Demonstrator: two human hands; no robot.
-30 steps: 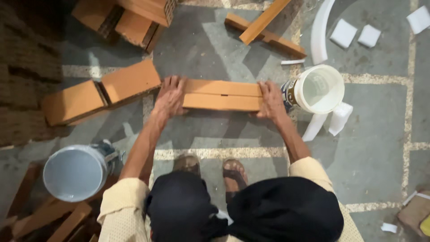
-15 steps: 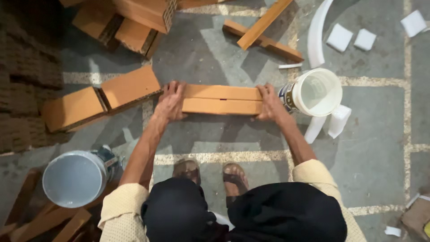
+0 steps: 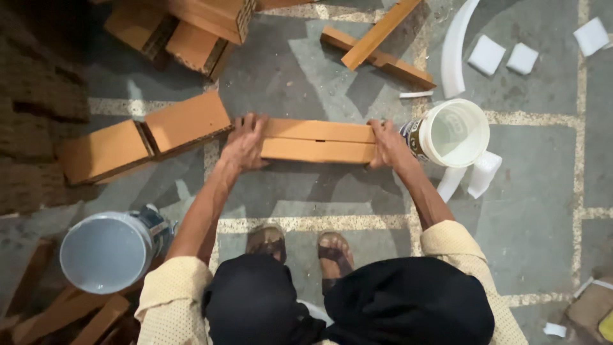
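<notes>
Brick, a long orange hollow block, lies on the grey floor straight ahead of the person's sandalled feet, and both hands are clamped on it: the left hand wraps its left end, the right hand its right end, fingers over the top edge. A dark line runs along its upper face, so it may be two thin pieces pressed together rather than one; the view is too soft to say. If so, uneven squeeze could let one piece slide out and drop near the feet, which sandals leave exposed. Just right of the brick, nearly touching the right hand, stands a white bucket; a swing of that end would likely knock it, and whether it holds liquid cannot be told. Just left of the brick lie two more bricks end to end, close to the left hand's knuckles, so shoving the brick leftward risks pinched fingers. Beyond the brick, wooden battens cross each other, and white foam scraps lie right of it, both trip hazards. Left of the feet sits a grey bucket, which a backward step could tip.
</notes>
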